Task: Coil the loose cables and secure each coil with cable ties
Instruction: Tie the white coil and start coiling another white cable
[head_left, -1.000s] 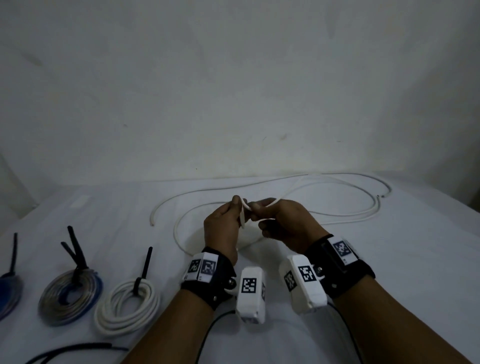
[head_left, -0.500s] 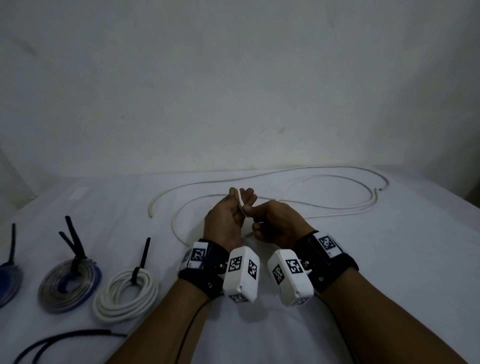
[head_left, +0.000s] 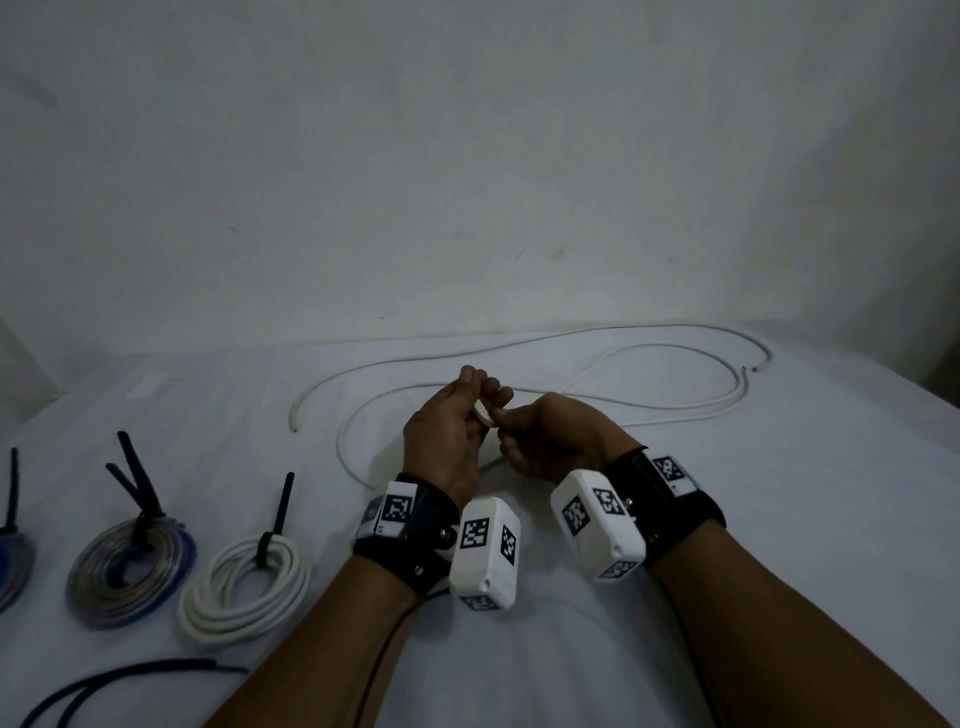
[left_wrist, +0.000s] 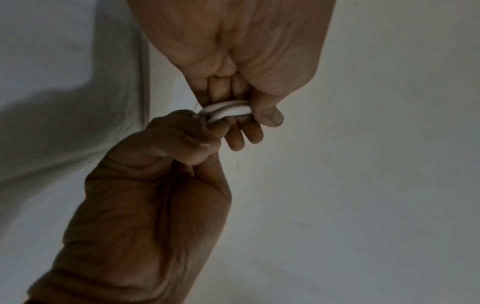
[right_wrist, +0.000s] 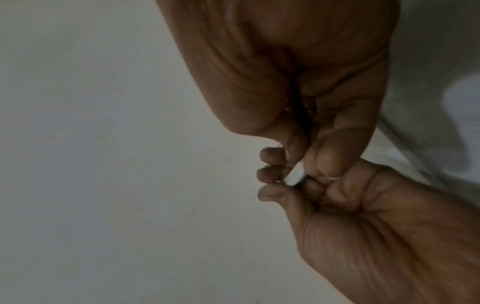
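A long loose white cable (head_left: 675, 410) lies in wide loops across the white sheet (head_left: 779, 519), with one end (head_left: 295, 423) at the left. Above the middle of the sheet, my left hand (head_left: 475, 395) and right hand (head_left: 506, 418) meet on a small folded bend of this cable (head_left: 483, 413). In the left wrist view, the left hand (left_wrist: 249, 121) clamps the doubled cable (left_wrist: 228, 109) between thumb and fingers. The right hand (left_wrist: 205, 123) pinches the same bend from below. The right wrist view shows the right hand (right_wrist: 306, 164) pinching the cable (right_wrist: 296, 176) beside the left hand (right_wrist: 275, 185).
Tied coils lie at the left: a white coil (head_left: 244, 587) with a black tie (head_left: 278, 514), a clear-and-blue coil (head_left: 130, 566) and a blue coil (head_left: 10, 566) at the frame edge. A dark cable (head_left: 130, 675) lies at the bottom left. A plain wall (head_left: 467, 182) stands behind.
The hands have closed in on each other and the bend of cable between them has become shorter and tighter. Both wrists have rolled inward.
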